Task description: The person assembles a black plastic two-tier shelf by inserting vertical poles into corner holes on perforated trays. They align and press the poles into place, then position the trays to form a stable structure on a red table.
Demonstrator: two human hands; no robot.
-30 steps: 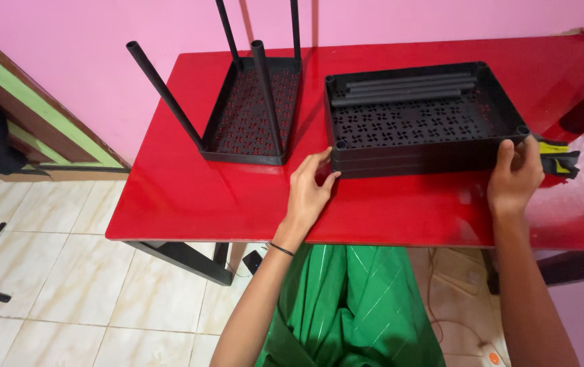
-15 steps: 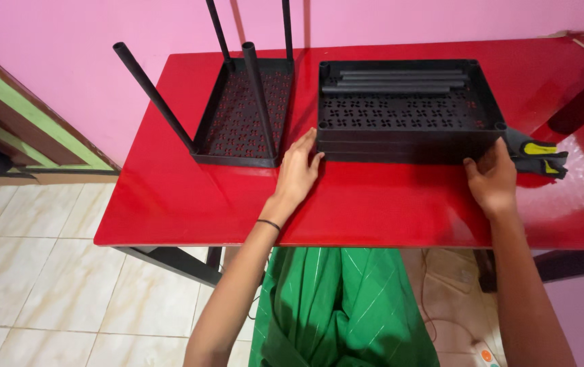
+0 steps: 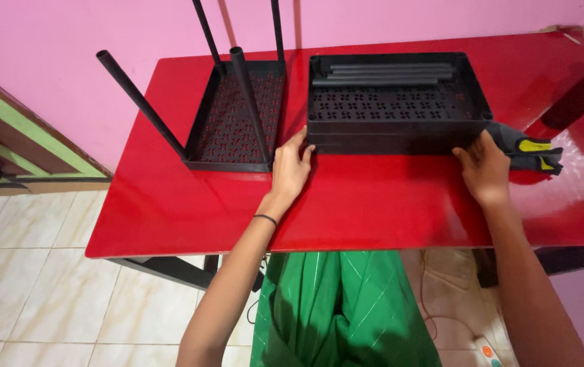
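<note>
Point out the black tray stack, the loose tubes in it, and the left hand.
black tray stack (image 3: 400,141): head view, front wall.
loose tubes (image 3: 387,73): head view, middle of the bundle.
left hand (image 3: 292,166): head view, back of hand.

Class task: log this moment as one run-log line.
left hand: on tray stack corner | right hand: on other corner | beside: legged tray | surface: red table

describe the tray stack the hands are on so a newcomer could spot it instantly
On the red table against the pink wall, two black perforated items sit side by side. The stacked trays are the right one, gripped by the left hand and right hand at the front corners. Loose black tubes lie inside; the shelf beside it has upright poles.
</note>
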